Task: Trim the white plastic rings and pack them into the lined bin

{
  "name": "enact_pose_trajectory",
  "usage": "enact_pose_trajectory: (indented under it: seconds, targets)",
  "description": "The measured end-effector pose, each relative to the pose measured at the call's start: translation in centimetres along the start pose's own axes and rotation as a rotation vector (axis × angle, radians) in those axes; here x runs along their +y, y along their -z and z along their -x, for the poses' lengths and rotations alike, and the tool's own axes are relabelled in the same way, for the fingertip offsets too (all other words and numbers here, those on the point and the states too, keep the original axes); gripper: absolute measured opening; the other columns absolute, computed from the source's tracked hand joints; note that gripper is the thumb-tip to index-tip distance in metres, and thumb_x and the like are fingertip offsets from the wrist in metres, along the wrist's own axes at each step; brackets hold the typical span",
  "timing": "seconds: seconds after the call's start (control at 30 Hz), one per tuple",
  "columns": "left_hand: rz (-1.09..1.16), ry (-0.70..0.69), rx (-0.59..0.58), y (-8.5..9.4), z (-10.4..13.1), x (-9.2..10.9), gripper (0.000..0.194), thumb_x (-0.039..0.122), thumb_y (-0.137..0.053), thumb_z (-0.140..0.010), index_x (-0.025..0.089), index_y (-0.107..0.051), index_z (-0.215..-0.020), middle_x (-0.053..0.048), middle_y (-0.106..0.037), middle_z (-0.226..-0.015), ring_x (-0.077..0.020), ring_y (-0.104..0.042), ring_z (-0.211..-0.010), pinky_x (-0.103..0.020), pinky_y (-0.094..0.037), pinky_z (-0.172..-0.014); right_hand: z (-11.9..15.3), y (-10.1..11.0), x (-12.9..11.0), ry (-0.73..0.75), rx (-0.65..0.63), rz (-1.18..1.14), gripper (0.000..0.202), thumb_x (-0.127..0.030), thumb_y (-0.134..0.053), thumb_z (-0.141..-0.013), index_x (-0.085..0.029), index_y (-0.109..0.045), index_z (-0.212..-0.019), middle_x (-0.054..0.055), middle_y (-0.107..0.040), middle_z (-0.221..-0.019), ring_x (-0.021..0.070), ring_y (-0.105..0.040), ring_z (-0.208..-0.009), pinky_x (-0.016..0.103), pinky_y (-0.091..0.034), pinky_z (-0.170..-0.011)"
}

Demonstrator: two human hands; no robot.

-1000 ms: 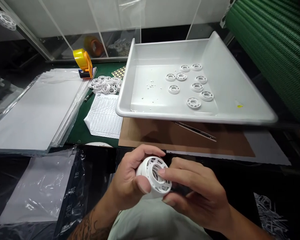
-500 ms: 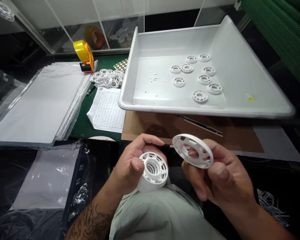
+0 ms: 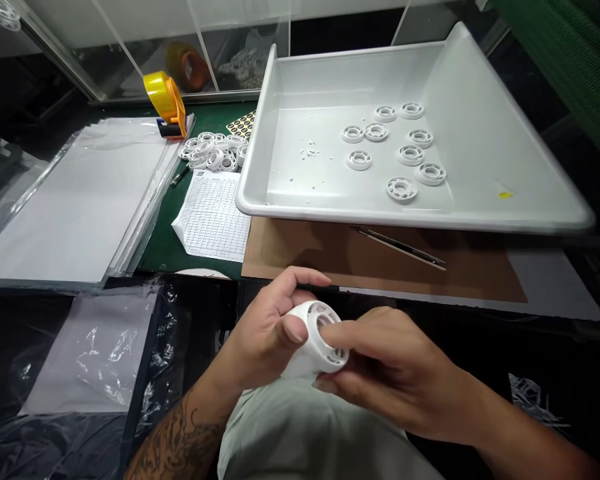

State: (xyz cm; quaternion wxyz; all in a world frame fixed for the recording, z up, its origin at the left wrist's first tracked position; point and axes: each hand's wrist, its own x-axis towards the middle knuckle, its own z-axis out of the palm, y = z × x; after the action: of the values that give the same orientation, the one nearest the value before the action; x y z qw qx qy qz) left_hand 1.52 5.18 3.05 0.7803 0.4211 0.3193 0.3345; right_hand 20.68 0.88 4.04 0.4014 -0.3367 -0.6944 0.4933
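Observation:
My left hand (image 3: 266, 331) is wrapped round a short stack of white plastic rings (image 3: 300, 365), its thumb along the near side and its index finger stretched out above. At the stack's right end is a slotted ring (image 3: 334, 359). My right hand (image 3: 400, 370) grips this end ring, with a finger at the centre hole and the thumb below the rim. Part of the ring's face is hidden by that finger. The stack is tilted towards the right, just above my lap.
A white tray (image 3: 430, 221) holds several similar rings and small scraps. Tweezers (image 3: 400, 248) lie on brown cardboard (image 3: 295, 257). Left of the tray are a ring pile (image 3: 215, 152), a printed sheet (image 3: 214, 217), a tape dispenser (image 3: 166, 103) and plastic-covered sheets (image 3: 75, 200).
My right hand has moved left with its ring and put it against the end of the stack. The stack has turned to face more to the right.

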Motion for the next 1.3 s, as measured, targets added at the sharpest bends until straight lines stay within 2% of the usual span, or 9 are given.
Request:
enact_pose_trajectory:
  seconds: [0.13,0.2,0.5,0.87,0.97,1.07,1.13,1.2,1.3]
  targets:
    - [0.067,-0.026,0.016,-0.1,-0.2,-0.2,0.085,0.091,-0.069,-0.068,0.018,-0.067,-0.112,-0.006,-0.074,-0.072,-0.0171,-0.064,-0.054,-0.024,-0.05,-0.049,0.6,-0.4,0.4,-0.197,0.302,-0.569,0.025,-0.047,-0.077,-0.1,-0.022,-0.075,-0.102,-0.003,-0.063,-0.055,0.0071,-0.039,-0.032,0.017,-0.028,-0.032]
    - [0.072,-0.016,0.031,0.0,-0.2,-0.2,0.086,0.093,-0.065,-0.07,0.017,-0.066,-0.112,-0.007,-0.074,-0.068,-0.0175,-0.063,-0.05,-0.025,-0.049,-0.047,1.0,-0.6,0.5,-0.217,0.377,-0.71,0.025,-0.049,-0.078,-0.1,-0.026,-0.075,-0.109,-0.002,-0.067,-0.055,0.0065,-0.036,-0.029,0.015,-0.022,-0.028]
    - [0.029,-0.027,0.0,0.2,0.0,-0.3,0.088,0.096,-0.053,-0.075,0.019,-0.067,-0.117,-0.005,-0.075,-0.07,-0.0194,-0.066,-0.054,-0.028,-0.051,-0.052,1.3,-0.7,0.0,-0.171,0.35,-0.392,0.026,-0.048,-0.077,-0.101,-0.023,-0.078,-0.098,0.002,-0.071,-0.064,0.0104,-0.048,-0.044,0.02,-0.037,-0.04]
    - [-0.106,-0.001,0.013,-0.1,0.3,0.1,0.095,0.1,-0.039,-0.076,0.02,-0.062,-0.121,-0.007,-0.074,-0.076,-0.0219,-0.068,-0.063,-0.031,-0.053,-0.059,1.1,-0.4,0.0,-0.086,0.295,-0.31,0.015,-0.042,-0.072,-0.105,-0.027,-0.075,-0.104,-0.002,-0.067,-0.07,0.0097,-0.048,-0.052,0.02,-0.039,-0.048]
    - [-0.146,0.005,0.007,-0.1,0.3,0.1,0.096,0.101,-0.037,-0.075,0.021,-0.062,-0.124,-0.007,-0.074,-0.08,-0.0224,-0.069,-0.065,-0.031,-0.052,-0.059,0.7,-0.3,0.0,-0.098,0.168,-0.173,0.012,-0.035,-0.076,-0.102,-0.024,-0.074,-0.107,-0.003,-0.06,-0.068,0.0103,-0.044,-0.052,0.023,-0.035,-0.047]
    - [-0.191,0.005,0.038,0.0,0.3,0.1,0.098,0.101,-0.039,-0.075,0.02,-0.063,-0.125,-0.008,-0.075,-0.081,-0.0203,-0.067,-0.059,-0.028,-0.049,-0.053,0.5,-0.4,0.2,-0.09,0.023,-0.028,0.01,-0.023,-0.076,-0.099,-0.018,-0.071,-0.091,-0.004,-0.054,-0.062,0.0094,-0.041,-0.05,0.024,-0.03,-0.046]
    - [-0.185,0.0,0.067,0.0,0.3,0.1,0.098,0.101,-0.041,-0.074,0.019,-0.064,-0.123,-0.008,-0.075,-0.078,-0.0198,-0.066,-0.056,-0.027,-0.048,-0.051,0.6,-0.6,0.3,-0.072,0.072,-0.14,0.015,-0.025,-0.075,-0.101,-0.019,-0.069,-0.088,-0.002,-0.06,-0.062,0.0093,-0.047,-0.049,0.022,-0.033,-0.045]
    - [-0.136,-0.016,0.077,0.0,0.2,0.1,0.098,0.102,-0.04,-0.074,0.019,-0.064,-0.121,-0.007,-0.075,-0.073,-0.0192,-0.064,-0.052,-0.026,-0.047,-0.047,1.0,-0.8,0.4,-0.086,0.223,-0.391,0.013,-0.033,-0.074,-0.104,-0.022,-0.071,-0.098,-0.002,-0.068,-0.064,0.0089,-0.049,-0.042,0.02,-0.035,-0.039]
    - [-0.099,-0.015,0.086,-0.1,0.1,0.3,0.096,0.102,-0.038,-0.075,0.02,-0.064,-0.119,-0.005,-0.074,-0.068,-0.0183,-0.062,-0.048,-0.026,-0.046,-0.044,1.6,-0.8,0.7,-0.115,0.384,-0.683,0.016,-0.043,-0.073,-0.104,-0.029,-0.07,-0.112,-0.004,-0.07,-0.06,0.0084,-0.042,-0.031,0.019,-0.03,-0.03]
